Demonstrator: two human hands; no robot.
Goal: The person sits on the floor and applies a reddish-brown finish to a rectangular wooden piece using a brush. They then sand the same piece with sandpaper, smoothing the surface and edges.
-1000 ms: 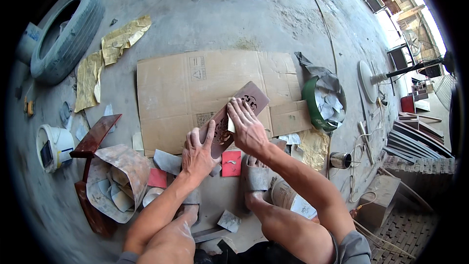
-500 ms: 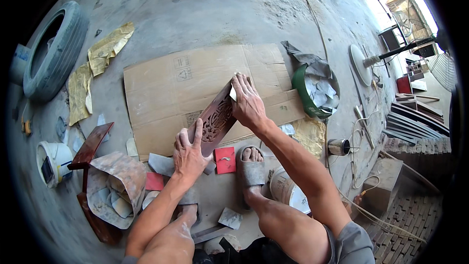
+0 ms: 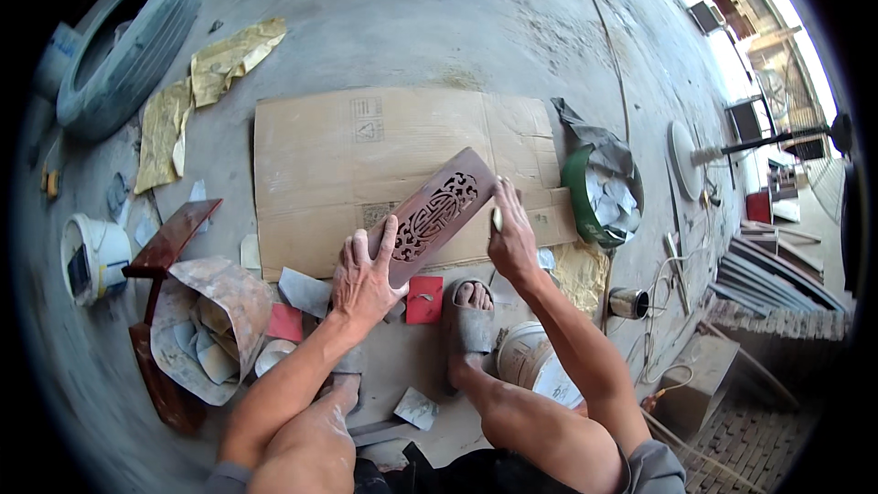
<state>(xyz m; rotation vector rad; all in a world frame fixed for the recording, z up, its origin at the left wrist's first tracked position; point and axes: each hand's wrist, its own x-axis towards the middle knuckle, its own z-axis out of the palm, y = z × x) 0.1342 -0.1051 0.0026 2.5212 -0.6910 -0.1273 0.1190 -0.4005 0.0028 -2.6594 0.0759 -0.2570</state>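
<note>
A reddish-brown wooden panel point(image 3: 437, 212) with pierced carving is held tilted above a flattened cardboard sheet point(image 3: 306, 160). My left hand point(image 3: 362, 276) grips its lower left end, thumb along one edge and fingers over the other. Just off the panel's right edge is my right hand point(image 3: 514, 236), seen side-on with its fingers straight and together. A small pale folded piece of sandpaper point(image 3: 497, 220) is pinched between its thumb and fingers. The panel's underside is hidden.
Left of me stand a tyre point(image 3: 128, 50), a white bucket point(image 3: 96, 259) and a sack of scraps point(image 3: 206, 334). On the right are a green tub point(image 3: 578, 197), a metal can point(image 3: 628, 303) and a fan stand point(image 3: 684, 160). A red square point(image 3: 423, 300) lies by my foot.
My right hand has come off the panel's upper part toward the right and down, still with the sandpaper. The panel's carved face shows more fully. My left hand keeps its grip.
</note>
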